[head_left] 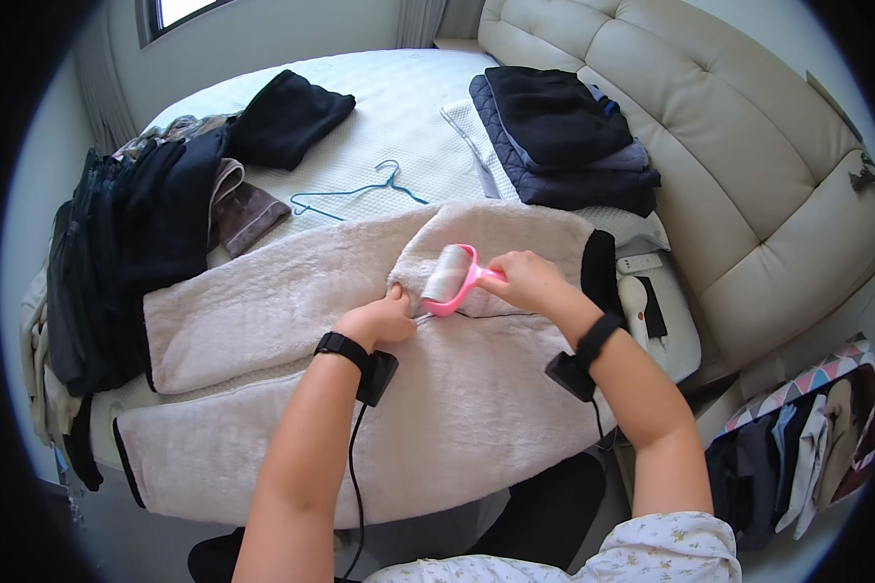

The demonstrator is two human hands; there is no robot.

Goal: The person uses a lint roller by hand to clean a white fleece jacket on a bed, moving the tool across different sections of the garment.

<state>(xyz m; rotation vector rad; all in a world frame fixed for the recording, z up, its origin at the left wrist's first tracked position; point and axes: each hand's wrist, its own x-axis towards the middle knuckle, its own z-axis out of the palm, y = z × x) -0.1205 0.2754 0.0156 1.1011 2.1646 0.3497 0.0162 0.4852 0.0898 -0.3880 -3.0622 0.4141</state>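
Observation:
Cream fleece trousers lie spread over the near side of the bed, legs toward the left and a black waistband at the right. My right hand is closed round the handle of a pink lint roller, whose white roll rests on the fleece near the crotch seam. Just left of the roller, my left hand grips the fabric by the seam, its fingers partly hidden. Each wrist wears a black strap with a small black box and a cable.
Dark clothes are heaped at the left edge of the bed. Beyond the trousers lies a blue hanger. A folded dark stack sits near the beige headboard. A white remote lies right; below stands a patterned clothes box.

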